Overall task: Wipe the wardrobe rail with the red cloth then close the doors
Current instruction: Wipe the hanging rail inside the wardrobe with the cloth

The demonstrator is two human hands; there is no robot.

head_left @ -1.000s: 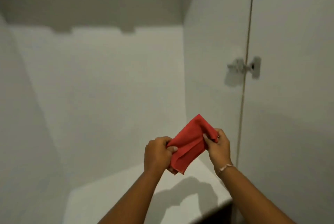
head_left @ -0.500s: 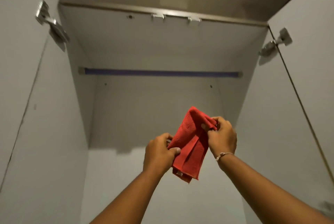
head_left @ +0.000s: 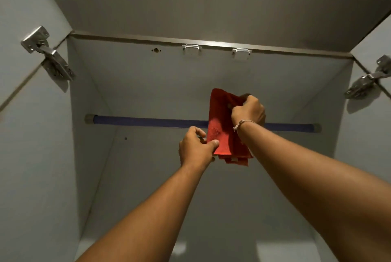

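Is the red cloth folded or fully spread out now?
Folded. The red cloth hangs in layers, with several edges at its bottom, pinched between the left hand and right hand.

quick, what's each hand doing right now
Left hand: closed, pinching the lower edge of the red cloth.
Right hand: closed, gripping the cloth's top.

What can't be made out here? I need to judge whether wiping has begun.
- Head view: the red cloth and right hand cover the rail there, so contact is unclear.
- The left hand hides the cloth's lower corner.
- Both doors run off the frame edges.
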